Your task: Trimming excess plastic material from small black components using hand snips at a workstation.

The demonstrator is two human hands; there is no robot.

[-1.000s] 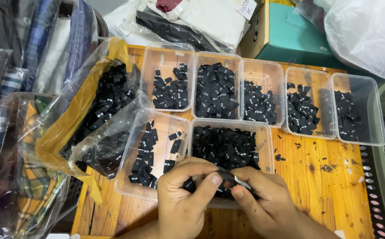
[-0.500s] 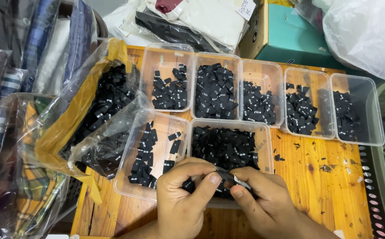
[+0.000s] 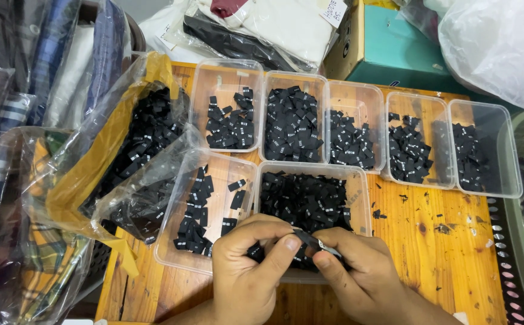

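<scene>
Label in hand: a small black fabric label (image 3: 311, 242) is pinched between the left hand (image 3: 251, 271) and the right hand (image 3: 364, 274), thumbs and forefingers closed on its two ends; it sits just above the near edge of the front right tub.

Hands: both pressed close together, fingers curled in, neither spread; they meet over the front right tub (image 3: 358, 180).

Front right tub: a clear plastic tub heaped with black labels, the fullest of the near row and the landmark for the rest.

Front left tub: touching the front right tub on its left, a clear tub (image 3: 180, 253) with far fewer labels, much of its floor bare.

Back row: behind the front right tub, five clear tubs side by side (image 3: 327, 96), each with a share of black labels; the second from the left looks fullest, the far right one thinnest.

Bag: left of the front left tub, an open clear plastic bag (image 3: 147, 135) with a large loose mass of black labels inside.

Progress, as a judgement: a good share of labels already lies split among seven tubs, yet the bag looks well stocked, so plenty seems left.

Table: a wooden table (image 3: 448, 259) carries the tubs; right of the front right tub a few stray scraps lie on it.

Surroundings: behind the back row, a teal box (image 3: 394, 48) and folded clothes in wrap.
</scene>
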